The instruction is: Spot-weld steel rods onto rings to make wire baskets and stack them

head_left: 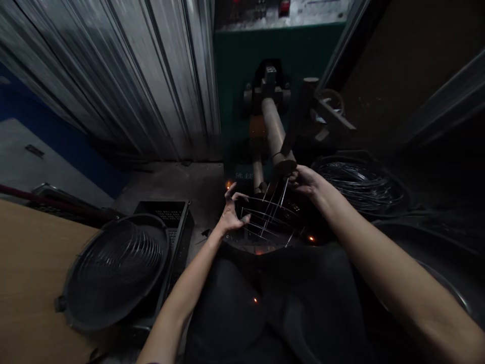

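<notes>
A round wire rack [265,220] of thin crossed rods hangs tilted below the spot welder's electrode arm [275,124]. My left hand [232,211] is curved around the rack's left edge, thumb below and fingers above, with the fingers partly spread. Just under the end of the upper arm, my right hand [305,181] has its fingers closed on a bright thin metal wire [284,192] that runs down to the rack. The fingertips there are partly hidden in shadow. Orange sparks [311,238] glow around the rack and over the dark apron [265,303].
At left, a round dark tray [113,273] of curved wire rings rests by a black plastic crate [182,222]. A basin of loose wires [348,184] stands at right, with another dark tub [424,253] nearer. The green machine body [231,81] rises ahead beside corrugated metal sheeting [151,76].
</notes>
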Motion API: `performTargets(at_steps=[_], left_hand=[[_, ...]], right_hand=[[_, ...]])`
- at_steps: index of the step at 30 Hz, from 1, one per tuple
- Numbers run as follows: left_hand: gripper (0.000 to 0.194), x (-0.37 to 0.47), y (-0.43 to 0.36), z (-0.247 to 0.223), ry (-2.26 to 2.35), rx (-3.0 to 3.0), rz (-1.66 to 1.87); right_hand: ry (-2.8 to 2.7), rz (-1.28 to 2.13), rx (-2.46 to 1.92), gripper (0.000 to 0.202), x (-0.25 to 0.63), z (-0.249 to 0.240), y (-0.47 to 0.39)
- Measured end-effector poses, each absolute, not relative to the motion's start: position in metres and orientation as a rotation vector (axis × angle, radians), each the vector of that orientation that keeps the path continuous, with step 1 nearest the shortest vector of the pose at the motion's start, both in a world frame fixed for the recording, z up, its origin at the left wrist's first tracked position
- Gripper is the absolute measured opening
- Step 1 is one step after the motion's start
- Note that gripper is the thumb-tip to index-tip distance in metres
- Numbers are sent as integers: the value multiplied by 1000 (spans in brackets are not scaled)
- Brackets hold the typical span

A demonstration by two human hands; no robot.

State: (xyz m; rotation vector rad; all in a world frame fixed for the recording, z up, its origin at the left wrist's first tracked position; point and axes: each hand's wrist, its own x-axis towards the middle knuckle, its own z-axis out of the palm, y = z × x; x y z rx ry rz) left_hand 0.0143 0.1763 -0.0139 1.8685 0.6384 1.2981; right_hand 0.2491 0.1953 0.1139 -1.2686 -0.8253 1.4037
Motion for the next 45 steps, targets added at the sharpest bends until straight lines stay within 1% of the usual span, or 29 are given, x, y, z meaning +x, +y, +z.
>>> performTargets(at_steps=[3, 6, 10, 13, 16, 19, 21, 25, 28, 31, 33, 35, 36, 38, 39, 42, 45], left_hand=[[96, 1, 151, -29, 616, 1994, 1235], [95, -17, 125, -43, 650, 2102, 1204], [96, -30, 91, -57, 686, 2167, 1184], [98, -32, 68, -75, 647, 2182, 1172], [94, -32, 45, -94, 641, 2129, 1117], [89, -33, 31, -103, 656, 2069, 1037], [88, -33, 29, -104, 671, 2031, 997], [93, -27, 31, -105, 713, 2035, 938], [89, -23, 33, -103, 717, 2080, 878], [83, -32, 34, -84, 674, 2131, 767], [89, -44, 38, -54, 639, 2149, 646], [97, -51, 45, -14, 685, 2100, 561], [92, -49, 48, 8, 744, 2037, 564], [62, -31, 50, 49, 858, 1907, 641], [51, -16, 49, 67, 876, 1869, 656], [36, 28, 39, 98, 827, 1798, 591], [30, 38, 27, 105, 913, 1745, 585]], right_hand=[[-732, 1702, -1149, 26, 243, 123, 157], [-699, 1812, -1063, 26, 228, 124, 122], [-656, 1695, -1231, 28, 216, 109, 98], [-664, 1524, -1434, 17, 216, 88, 75], [-638, 1541, -1507, 12, 220, 72, 46], [-628, 1717, -1404, 18, 227, 63, 27], [-653, 1777, -1318, 23, 230, 57, 23], [-683, 1738, -1182, 40, 225, 44, 24], [-684, 1642, -1188, 47, 218, 39, 21], [-715, 1559, -1244, 48, 217, 43, 15], [-753, 1542, -1258, 48, 217, 48, 11], [-812, 1549, -1253, 48, 213, 52, 8], [-851, 1548, -1249, 47, 210, 53, 6], [-942, 1522, -1246, 43, 197, 56, 1], [-991, 1486, -1257, 39, 190, 59, -3], [-1203, 1317, -1322, 26, 178, 73, -20], [-1574, 1202, -1316, 19, 201, 98, -40]])
